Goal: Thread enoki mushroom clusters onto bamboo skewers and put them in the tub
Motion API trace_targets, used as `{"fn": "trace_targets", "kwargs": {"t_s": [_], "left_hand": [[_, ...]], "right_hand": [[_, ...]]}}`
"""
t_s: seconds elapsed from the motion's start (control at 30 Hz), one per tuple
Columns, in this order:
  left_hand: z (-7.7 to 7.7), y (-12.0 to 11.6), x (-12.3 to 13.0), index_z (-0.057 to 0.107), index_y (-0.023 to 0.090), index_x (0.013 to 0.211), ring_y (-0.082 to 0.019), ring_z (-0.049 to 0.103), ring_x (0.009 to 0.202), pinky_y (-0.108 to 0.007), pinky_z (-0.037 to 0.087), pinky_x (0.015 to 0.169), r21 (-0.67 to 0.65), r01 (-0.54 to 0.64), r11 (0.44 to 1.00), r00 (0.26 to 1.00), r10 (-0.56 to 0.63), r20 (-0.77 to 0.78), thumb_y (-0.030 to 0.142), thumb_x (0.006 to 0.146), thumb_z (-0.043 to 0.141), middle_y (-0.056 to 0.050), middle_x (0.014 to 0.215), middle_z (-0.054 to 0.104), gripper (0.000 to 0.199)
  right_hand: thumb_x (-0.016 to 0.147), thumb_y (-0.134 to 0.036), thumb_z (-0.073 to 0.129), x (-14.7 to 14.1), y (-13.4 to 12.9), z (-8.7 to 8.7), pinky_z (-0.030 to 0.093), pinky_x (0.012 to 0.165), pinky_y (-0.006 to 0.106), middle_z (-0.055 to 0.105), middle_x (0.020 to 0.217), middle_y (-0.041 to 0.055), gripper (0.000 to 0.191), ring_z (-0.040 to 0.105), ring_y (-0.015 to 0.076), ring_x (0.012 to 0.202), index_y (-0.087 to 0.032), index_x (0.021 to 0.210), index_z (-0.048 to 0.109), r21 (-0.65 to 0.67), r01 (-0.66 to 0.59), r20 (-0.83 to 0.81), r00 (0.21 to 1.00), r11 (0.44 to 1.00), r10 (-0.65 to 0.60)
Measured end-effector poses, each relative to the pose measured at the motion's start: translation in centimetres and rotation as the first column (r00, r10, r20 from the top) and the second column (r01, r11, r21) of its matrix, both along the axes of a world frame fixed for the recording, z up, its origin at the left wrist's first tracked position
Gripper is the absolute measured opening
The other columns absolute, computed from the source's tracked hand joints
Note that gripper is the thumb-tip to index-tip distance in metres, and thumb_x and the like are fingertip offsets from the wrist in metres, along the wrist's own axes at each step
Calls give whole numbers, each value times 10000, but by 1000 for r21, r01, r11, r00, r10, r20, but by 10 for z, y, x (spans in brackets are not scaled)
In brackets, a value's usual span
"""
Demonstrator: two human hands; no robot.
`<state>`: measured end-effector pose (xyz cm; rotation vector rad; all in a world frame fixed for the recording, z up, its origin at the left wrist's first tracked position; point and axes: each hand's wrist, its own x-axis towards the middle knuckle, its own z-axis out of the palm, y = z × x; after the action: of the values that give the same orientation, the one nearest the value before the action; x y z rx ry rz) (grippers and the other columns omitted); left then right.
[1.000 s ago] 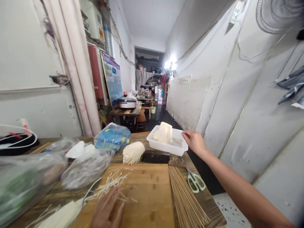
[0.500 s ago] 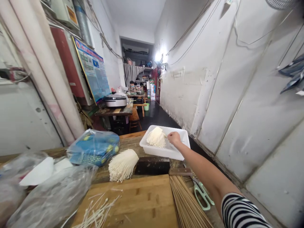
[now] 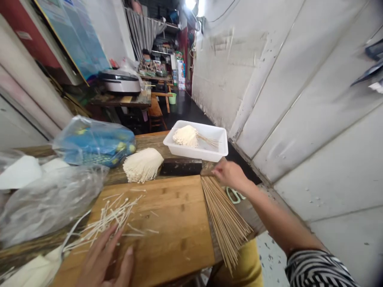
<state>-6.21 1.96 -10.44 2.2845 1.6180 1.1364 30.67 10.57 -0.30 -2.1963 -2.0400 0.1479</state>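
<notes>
My left hand [image 3: 106, 259] lies with its fingers spread on the wooden cutting board [image 3: 167, 247], beside loose enoki mushroom strands [image 3: 116, 215]. My right hand [image 3: 230, 173] hovers over the knife's handle and the top of a bundle of bamboo skewers [image 3: 226, 219]; its fingers are bent together, slightly blurred, and whether they hold anything is unclear. A white plastic tray [image 3: 197, 152] contains an enoki bunch [image 3: 186, 136] with thin skewers sticking out to its right. Another enoki bunch [image 3: 143, 164] rests behind the board, left of the dark cleaver blade [image 3: 181, 167].
Green-handled scissors [image 3: 233, 195] lie partly behind my right forearm. A blue plastic bag [image 3: 98, 141] and a crumpled clear bag [image 3: 56, 203] are at the left. Farther back are a cooker [image 3: 119, 81] on a table and a seated person [image 3: 147, 61].
My right hand has left the white tray and come back toward the skewers. My left hand has come into view on the board. The camera has tilted down.
</notes>
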Motion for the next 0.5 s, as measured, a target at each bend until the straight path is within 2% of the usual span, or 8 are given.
{"fn": "trace_targets", "kwargs": {"t_s": [0.1,0.17,0.23,0.3,0.33,0.4,0.43,0.5], "left_hand": [[7,0,7,366,331,1395,-311,434,1277,-484,285,1123,11,-10,1000,999,9,51,313,813,534,-18,1447,414,606],[8,0,9,384,345,1381,-302,444,1270,-469,289,1127,41,-38,998,996,35,84,288,807,551,4,1436,429,600],[9,-2,10,416,355,1358,-295,452,1267,-440,296,1130,64,-57,996,993,49,110,253,795,573,28,1422,445,594],[8,-5,13,484,309,1316,-295,468,1259,-417,325,1116,53,-25,998,993,18,119,219,789,582,7,1389,490,544],[8,-6,15,546,268,1260,-288,508,1221,-429,351,1096,103,-52,993,987,35,154,202,789,577,-34,1321,555,476],[6,-6,16,579,217,1217,-257,533,1195,-440,390,1063,152,-29,988,988,5,156,163,804,549,-90,1241,612,418],[4,-6,16,595,198,1192,-248,549,1174,-443,415,1038,231,-39,972,987,2,158,149,805,539,-108,1210,628,394],[2,-8,12,605,176,1168,-234,537,1186,-435,432,1022,267,-62,962,993,34,111,135,809,526,-122,1208,631,371]], "right_hand": [[906,-329,563,-1,-62,-22,514,766,338,657,869,31,208,624,143,804,-144,842,634,-97,19,64,998,995,-13],[911,-337,555,-3,-86,-36,519,733,320,652,872,25,209,623,135,780,-146,868,628,-120,51,96,995,991,-39],[918,-327,546,-4,-99,-47,506,705,280,653,864,23,182,623,126,761,-180,852,630,-112,72,112,992,991,-59],[922,-271,526,-2,-103,-55,471,652,263,667,810,45,195,630,138,732,-210,767,628,-87,70,110,992,994,-60],[911,-229,513,0,-102,-59,443,603,284,679,771,86,237,643,174,710,-220,702,623,-79,59,102,993,995,-51],[901,-224,487,8,-95,-64,391,553,322,686,723,130,276,657,234,698,-237,659,619,-72,21,91,996,997,-14],[892,-226,479,12,-89,-67,374,534,327,678,676,133,281,656,257,669,-217,647,617,-78,3,94,996,997,5],[883,-225,458,20,-78,-71,363,529,318,676,643,121,288,657,264,652,-204,649,625,-109,-48,103,993,993,60]]}}
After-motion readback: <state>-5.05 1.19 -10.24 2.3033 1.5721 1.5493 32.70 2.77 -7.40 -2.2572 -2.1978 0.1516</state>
